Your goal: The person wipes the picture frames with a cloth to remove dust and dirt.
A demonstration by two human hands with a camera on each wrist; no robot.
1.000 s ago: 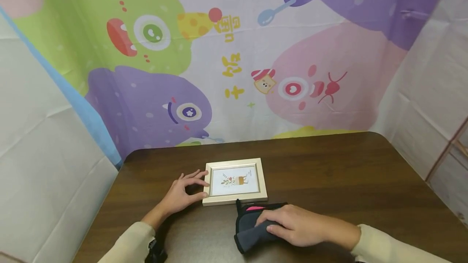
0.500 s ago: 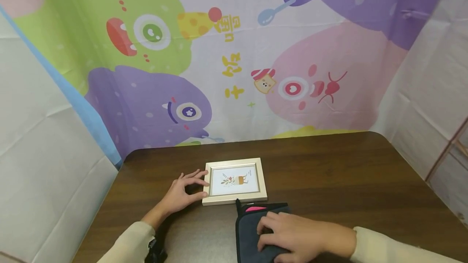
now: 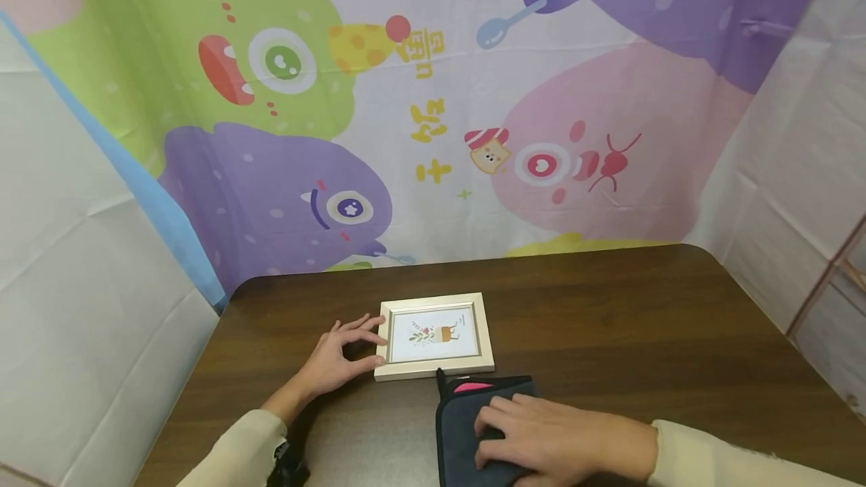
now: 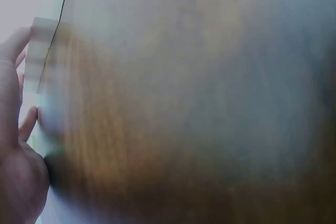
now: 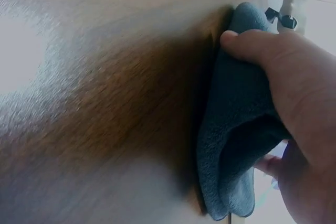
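Note:
A cream picture frame (image 3: 485, 337) lies face up on the brown table, showing a small animal and plant drawing. My left hand (image 3: 331, 359) rests at its left side, fingertips and thumb touching the edge. The left wrist view shows only part of this hand (image 4: 18, 171) and the frame's pale edge (image 4: 41, 51). Right in front of the frame lies a dark grey cloth pad (image 3: 460, 434) with black binding, a corner loop and a pink patch. My right hand (image 3: 541, 434) grips it with bent fingers; in the right wrist view the pad (image 5: 236, 98) bulges between thumb and fingers.
The dark wooden table (image 3: 609, 322) has rounded back corners. A cartoon-printed cloth (image 3: 433, 209) hangs directly behind it. Plain white sheets (image 3: 88, 284) hang at both sides.
A second ago the pad's near part was folded up under the right hand; now it lies flatter, and that hand has come slightly nearer to me. The left hand and frame stay put.

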